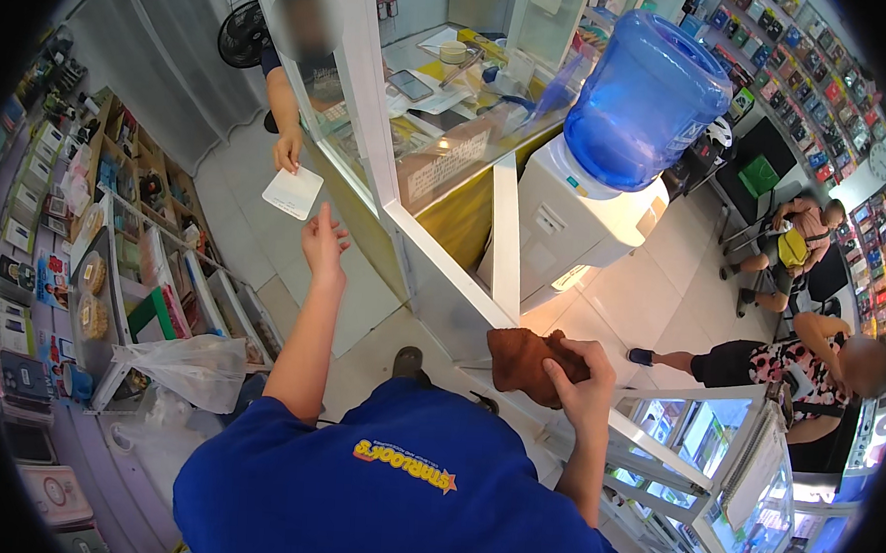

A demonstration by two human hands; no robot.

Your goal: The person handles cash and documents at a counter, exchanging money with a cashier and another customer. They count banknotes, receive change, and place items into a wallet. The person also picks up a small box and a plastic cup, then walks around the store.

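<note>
My left hand (324,242) reaches forward with its fingers apart and nothing in it. Just beyond its fingertips is a small white paper slip (293,193), pinched by another person's hand (287,151) that comes from beside the glass-sided booth. A narrow gap seems to lie between my fingers and the slip. On the right, my right hand (584,380) grips a folded brown cloth (523,368), thumb on top. The fingers beneath it are partly hidden.
A white water dispenser (558,217) with a blue bottle (645,102) stands ahead right, beside the white-framed booth (444,252). Goods shelves (112,289) line the left, with a plastic bag (193,369) near me. A glass display case (700,440) is at right; two people sit beyond.
</note>
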